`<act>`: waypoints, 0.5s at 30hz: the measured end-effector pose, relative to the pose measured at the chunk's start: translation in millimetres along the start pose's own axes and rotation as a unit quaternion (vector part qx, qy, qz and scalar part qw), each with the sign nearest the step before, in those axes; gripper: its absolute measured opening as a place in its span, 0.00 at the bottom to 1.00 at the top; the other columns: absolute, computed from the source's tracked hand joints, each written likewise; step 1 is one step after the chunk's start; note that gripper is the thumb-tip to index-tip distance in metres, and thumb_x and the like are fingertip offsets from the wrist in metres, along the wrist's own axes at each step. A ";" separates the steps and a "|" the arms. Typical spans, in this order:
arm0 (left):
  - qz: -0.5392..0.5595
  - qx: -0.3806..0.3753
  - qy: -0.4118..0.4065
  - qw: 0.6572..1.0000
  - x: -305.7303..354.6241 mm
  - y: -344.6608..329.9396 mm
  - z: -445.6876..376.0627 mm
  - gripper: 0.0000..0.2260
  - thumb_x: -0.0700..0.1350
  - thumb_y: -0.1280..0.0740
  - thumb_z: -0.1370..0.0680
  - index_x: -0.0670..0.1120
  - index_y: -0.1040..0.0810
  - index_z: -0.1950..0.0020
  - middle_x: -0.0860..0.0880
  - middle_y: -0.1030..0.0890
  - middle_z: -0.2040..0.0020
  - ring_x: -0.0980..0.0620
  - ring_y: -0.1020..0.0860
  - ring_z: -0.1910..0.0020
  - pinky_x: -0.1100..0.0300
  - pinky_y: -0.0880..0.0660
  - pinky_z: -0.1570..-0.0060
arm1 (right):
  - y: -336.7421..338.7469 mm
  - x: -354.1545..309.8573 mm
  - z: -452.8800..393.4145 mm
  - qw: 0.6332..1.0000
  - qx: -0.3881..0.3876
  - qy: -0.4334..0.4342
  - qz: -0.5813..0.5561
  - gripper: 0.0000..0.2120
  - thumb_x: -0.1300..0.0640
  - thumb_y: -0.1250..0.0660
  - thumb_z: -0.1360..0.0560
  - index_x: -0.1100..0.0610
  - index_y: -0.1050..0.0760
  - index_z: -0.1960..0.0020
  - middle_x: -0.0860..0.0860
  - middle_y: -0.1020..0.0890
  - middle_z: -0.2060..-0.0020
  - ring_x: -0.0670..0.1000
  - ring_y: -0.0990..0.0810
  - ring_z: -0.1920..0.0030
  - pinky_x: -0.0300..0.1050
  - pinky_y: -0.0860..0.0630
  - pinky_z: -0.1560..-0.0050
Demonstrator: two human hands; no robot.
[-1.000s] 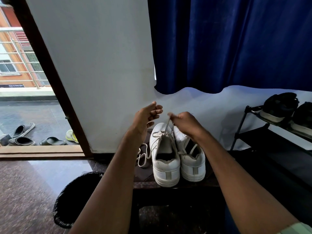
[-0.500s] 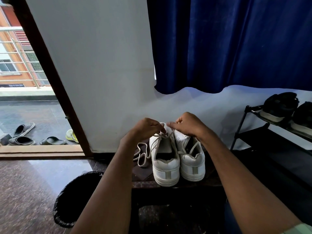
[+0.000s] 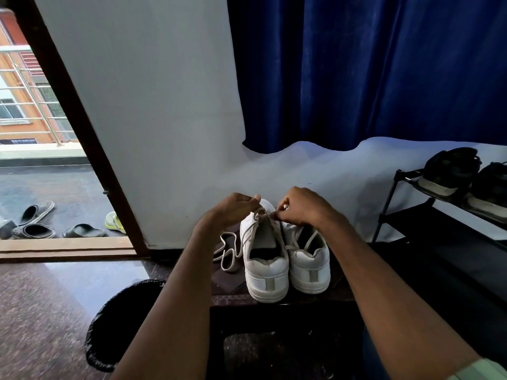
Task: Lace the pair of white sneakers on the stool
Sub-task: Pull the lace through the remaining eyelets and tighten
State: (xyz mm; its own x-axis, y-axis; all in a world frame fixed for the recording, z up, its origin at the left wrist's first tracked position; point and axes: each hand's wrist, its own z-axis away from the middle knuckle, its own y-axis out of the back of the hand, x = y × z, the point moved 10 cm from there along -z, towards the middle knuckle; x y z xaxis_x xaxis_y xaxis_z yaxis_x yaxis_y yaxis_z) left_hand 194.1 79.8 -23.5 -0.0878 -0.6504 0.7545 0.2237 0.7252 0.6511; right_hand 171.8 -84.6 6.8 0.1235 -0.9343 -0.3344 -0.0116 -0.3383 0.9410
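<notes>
Dark stool (image 3: pixel 337 293) against white wall (image 3: pixel 153 111), two white sneakers (image 3: pixel 267 259) beneath both hands, left hand (image 3: pixel 233 209) and right hand (image 3: pixel 304 205) pinching the lace (image 3: pixel 229 253), blue curtain (image 3: pixel 370 69) above, shoe rack (image 3: pixel 406 215) right of right hand, black bin (image 3: pixel 120 322) under left forearm.

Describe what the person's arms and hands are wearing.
Both forearms are bare from wrist to elbow. No rings, watch or gloves show on the left hand or the right hand. A pale green sleeve edge shows on the right upper arm at the frame's lower right corner.
</notes>
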 end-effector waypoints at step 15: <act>-0.221 -0.104 0.073 0.967 -21.2 -17.1 5.6 0.18 0.57 0.39 0.17 0.43 0.22 0.48 0.47 0.21 0.62 0.49 0.24 0.68 0.57 0.25 0.61 | -10.6 -3.4 -3.3 0.855 -0.012 -0.042 -0.517 0.19 0.48 0.44 0.13 0.53 0.32 0.60 0.50 0.26 0.71 0.50 0.23 0.71 0.43 0.36 0.69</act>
State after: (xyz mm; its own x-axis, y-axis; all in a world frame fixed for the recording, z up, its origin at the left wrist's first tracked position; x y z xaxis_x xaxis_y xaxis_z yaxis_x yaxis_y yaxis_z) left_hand 186.7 82.5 -50.2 -0.0841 -0.9224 0.3769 0.3880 0.3181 0.8650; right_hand 174.8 -77.5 -1.8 -0.0159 -0.1416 -0.9898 0.0816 -0.9868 0.1399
